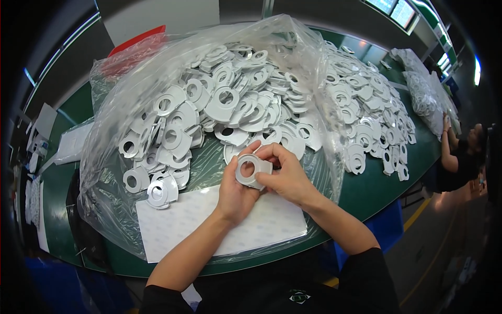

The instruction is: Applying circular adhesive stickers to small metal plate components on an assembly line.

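Observation:
Between my two hands is a white plastic ring part (263,166), flat with a round hole and a wider shoulder on one side. My left hand (236,193) cradles it from the left and below, fingers closed around its edge. My right hand (286,175) pinches its right side, thumb on the front face. Just beyond my hands rises a large heap of similar white ring parts (222,102), spilling from a clear plastic bag (123,99). Under my hands lies a stack of white sheets (178,233) with faint printed marks.
A second heap of white parts (366,99) covers the right side of the green table (387,201). A red container (137,41) sits at the back left. Blue bins (384,227) stand below the table edge. Another person (460,152) works at the far right beside bagged parts (421,94).

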### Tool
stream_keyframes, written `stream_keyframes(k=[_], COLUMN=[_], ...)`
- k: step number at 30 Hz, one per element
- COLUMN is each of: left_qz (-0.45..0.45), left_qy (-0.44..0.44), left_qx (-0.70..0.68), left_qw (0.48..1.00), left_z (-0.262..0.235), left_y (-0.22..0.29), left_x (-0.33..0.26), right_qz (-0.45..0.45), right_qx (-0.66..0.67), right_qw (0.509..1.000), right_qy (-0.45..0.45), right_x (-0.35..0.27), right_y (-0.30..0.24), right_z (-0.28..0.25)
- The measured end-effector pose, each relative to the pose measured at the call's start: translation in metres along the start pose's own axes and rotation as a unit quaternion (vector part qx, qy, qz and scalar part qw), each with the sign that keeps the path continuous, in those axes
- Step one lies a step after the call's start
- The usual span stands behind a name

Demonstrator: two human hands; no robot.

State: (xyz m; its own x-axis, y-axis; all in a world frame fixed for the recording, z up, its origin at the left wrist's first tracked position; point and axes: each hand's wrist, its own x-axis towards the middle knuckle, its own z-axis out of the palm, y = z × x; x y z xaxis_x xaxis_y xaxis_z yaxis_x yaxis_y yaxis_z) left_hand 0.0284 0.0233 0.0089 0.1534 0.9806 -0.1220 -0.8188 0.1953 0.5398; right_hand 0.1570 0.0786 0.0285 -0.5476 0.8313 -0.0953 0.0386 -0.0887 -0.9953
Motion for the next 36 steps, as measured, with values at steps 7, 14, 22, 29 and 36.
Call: stream_keyframes(k=[7, 14, 22, 29, 36], left_qz=[0.011, 0.039, 0.002, -0.025, -0.031], left_qy=[0.004, 0.005, 0.046, 0.015, -0.008], left_qx=[0.015, 0.065, 0.047, 0.045, 0.067], left_qw=[1.000, 0.997, 0.998, 0.999, 0.997], left_z=[0.003, 0.004, 0.006, 0.001, 0.005], left_y=[0.000, -0.003, 0.002, 0.011, 0.011], left_x=[0.000, -0.001, 0.001, 0.000, 0.000], right_qz=[-0.055, -0.029, -0.142, -0.006, 0.020], right_qx=[-0.050, -0.049, -0.170, 0.022, 0.041], right_qw=[0.997, 0.998, 0.973, 0.999, 0.999], right_qy=[-0.001, -0.003, 0.071, 0.025, 0.014], right_x=[0.001, -0.001, 0.003, 0.000, -0.002], right_y=[0.013, 0.010, 0.022, -0.003, -0.005], right_z=[0.001, 0.004, 0.007, -0.004, -0.005])
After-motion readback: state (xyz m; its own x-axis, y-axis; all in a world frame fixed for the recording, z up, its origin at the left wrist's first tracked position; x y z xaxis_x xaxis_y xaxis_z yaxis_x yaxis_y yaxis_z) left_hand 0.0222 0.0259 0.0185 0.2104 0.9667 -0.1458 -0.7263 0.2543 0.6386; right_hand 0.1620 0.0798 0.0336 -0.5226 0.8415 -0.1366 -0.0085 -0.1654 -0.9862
